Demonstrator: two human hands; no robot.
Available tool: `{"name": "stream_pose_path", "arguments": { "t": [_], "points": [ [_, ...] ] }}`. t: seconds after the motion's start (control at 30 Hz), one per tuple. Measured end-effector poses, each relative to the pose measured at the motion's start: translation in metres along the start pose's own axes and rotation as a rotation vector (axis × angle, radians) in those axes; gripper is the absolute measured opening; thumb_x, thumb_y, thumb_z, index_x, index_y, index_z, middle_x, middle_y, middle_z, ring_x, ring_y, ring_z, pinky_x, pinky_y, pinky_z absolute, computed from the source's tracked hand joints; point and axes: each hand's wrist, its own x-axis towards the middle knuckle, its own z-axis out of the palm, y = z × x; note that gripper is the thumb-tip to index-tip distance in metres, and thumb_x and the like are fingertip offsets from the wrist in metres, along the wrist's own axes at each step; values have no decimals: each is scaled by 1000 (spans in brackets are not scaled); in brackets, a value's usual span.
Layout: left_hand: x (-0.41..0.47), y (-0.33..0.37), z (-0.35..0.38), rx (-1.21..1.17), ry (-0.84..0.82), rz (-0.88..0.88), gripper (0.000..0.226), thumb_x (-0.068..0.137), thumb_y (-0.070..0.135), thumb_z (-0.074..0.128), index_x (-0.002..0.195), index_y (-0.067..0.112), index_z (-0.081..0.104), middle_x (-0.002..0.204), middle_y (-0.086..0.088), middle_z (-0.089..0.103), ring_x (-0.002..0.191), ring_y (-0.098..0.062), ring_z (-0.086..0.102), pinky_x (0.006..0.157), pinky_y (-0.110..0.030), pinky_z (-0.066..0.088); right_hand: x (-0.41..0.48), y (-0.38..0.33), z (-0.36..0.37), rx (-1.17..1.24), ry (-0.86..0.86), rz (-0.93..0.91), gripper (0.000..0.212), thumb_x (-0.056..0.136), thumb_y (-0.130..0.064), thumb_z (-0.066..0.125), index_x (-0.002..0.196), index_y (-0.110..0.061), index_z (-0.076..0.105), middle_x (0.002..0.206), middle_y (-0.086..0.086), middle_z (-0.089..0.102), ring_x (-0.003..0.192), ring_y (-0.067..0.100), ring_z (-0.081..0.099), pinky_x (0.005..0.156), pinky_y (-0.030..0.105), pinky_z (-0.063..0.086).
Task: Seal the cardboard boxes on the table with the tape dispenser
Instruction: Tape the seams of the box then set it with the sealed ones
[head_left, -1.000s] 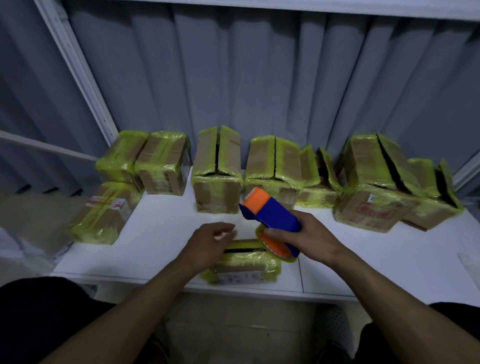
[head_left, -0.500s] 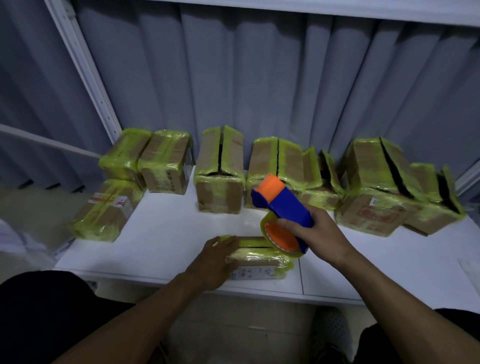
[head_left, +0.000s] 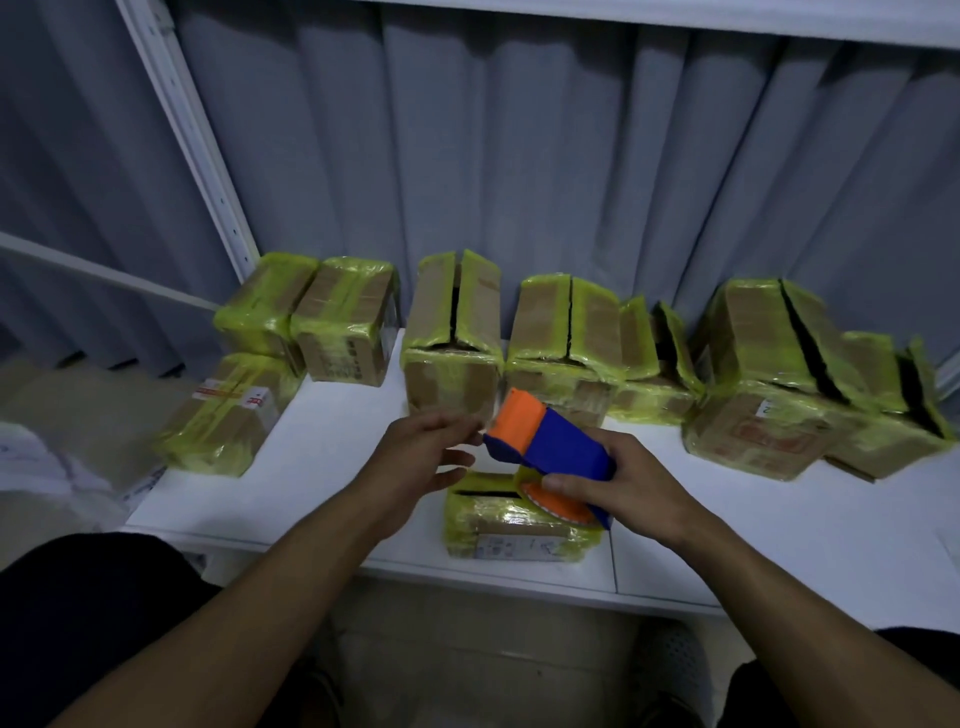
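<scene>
My right hand (head_left: 628, 486) grips a blue and orange tape dispenser (head_left: 550, 447) and holds it tilted just above a small cardboard box (head_left: 511, 527) wrapped in yellow tape. This box lies near the table's front edge with a dark slot along its top. My left hand (head_left: 421, 452) hovers left of the dispenser, its loosely extended fingertips at the dispenser's orange tip. Whether they hold a tape end is not visible.
Several yellow-taped cardboard boxes (head_left: 452, 343) line the back of the white table (head_left: 322, 467) against a grey curtain, some with top flaps ajar. One box (head_left: 228, 410) sits at the table's left edge. A white shelf post (head_left: 192, 140) rises at the back left.
My left hand has lifted off the small box and risen to the dispenser's orange tip. The right hand has shifted the dispenser slightly while still holding it over the box.
</scene>
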Motion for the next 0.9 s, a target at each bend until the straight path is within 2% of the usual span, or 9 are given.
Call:
{"name": "stream_pose_path", "arguments": {
  "t": [0.1,0.2,0.3,0.43,0.53,0.63,0.7,0.77,0.9],
  "points": [
    [-3,1,-2,7,6,-22,22,99,30,58,103,15,73,97,-3,74,83,-16,68,69,-27,54,0,0,1,10,-22,-8,64,64,-64,82,100,-12,70,80,-1,67,73,18,66,66,25,50],
    [-6,1,-3,16,7,-22,23,96,35,61,103,16,73,96,-1,76,87,-18,71,73,-29,55,1,1,3,6,-33,-15,61,66,-63,83,100,-13,70,81,-1,67,75,19,67,67,28,50],
    [-7,-4,-5,34,46,19,14,92,26,69,102,17,74,91,0,77,86,-18,71,74,-28,55,1,2,4,-4,-43,-21,59,67,-62,83,100,-15,70,81,-2,67,74,16,67,66,28,50],
    [-6,-6,-7,-13,66,16,14,90,17,72,103,14,75,87,1,77,81,-12,68,72,-23,55,1,1,6,-34,-49,-23,60,65,-64,83,100,-17,71,84,-1,69,76,16,69,68,28,53],
    [-4,-7,-11,-28,40,-67,19,89,22,73,105,13,76,93,-2,77,84,-14,63,75,-24,54,2,0,6,-82,-51,-29,60,64,-66,82,100,-20,71,87,0,70,77,19,70,69,34,57],
    [-5,-6,-12,-28,31,-151,19,87,28,75,97,12,78,94,-4,76,81,-15,60,75,-27,54,1,-1,7,-117,-63,-28,60,62,-67,82,100,-23,70,89,-1,70,79,20,70,70,39,60],
    [-4,-7,-13,24,57,-125,12,87,24,74,94,15,79,89,-2,74,80,-15,59,73,-27,53,1,-1,8,-119,-67,-22,59,62,-68,82,99,-24,70,87,-2,69,77,20,70,68,37,59],
    [-3,-7,-13,59,86,-76,10,88,24,73,93,17,78,86,0,72,78,-14,58,69,-27,50,1,-3,9,-131,-61,-33,57,63,-68,82,97,-24,69,84,-6,69,73,16,69,62,29,56],
    [0,-3,-17,164,132,-4,8,86,26,76,91,19,79,79,5,72,77,-13,57,64,-26,47,1,-7,10,-172,-55,-60,39,75,-52,87,94,-25,67,77,-15,66,65,6,65,58,19,48]
  ]
}}
